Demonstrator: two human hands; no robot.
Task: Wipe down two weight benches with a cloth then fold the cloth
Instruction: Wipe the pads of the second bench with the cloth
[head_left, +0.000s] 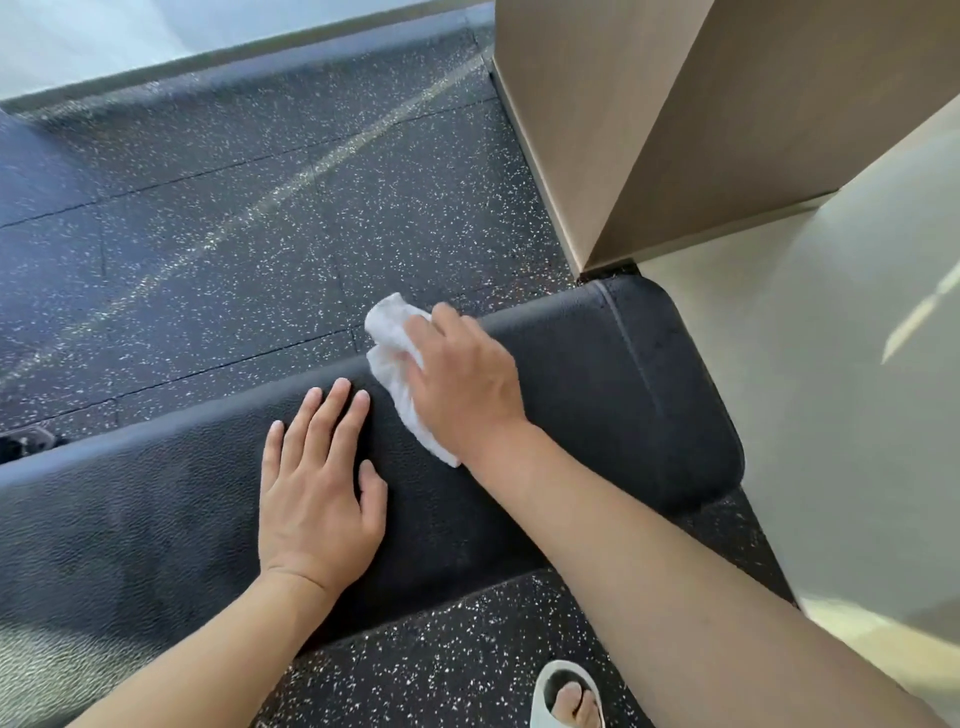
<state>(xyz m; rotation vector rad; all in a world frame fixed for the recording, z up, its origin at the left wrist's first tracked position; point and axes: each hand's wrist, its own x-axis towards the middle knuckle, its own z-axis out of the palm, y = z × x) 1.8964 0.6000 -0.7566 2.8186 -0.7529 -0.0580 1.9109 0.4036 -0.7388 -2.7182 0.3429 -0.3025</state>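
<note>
White cloth (395, 364), soft, light and crumpled, is gripped by right hand (462, 379) on the bench (623, 384) pad; left hand (317, 483) lies flat beside it, fingers straight

The person is wearing no sleeves in view: both forearms are showing bare down to the left hand (317, 499) and the right hand (462, 379). One foot is wearing a white open-toe slipper (563, 696).
</note>
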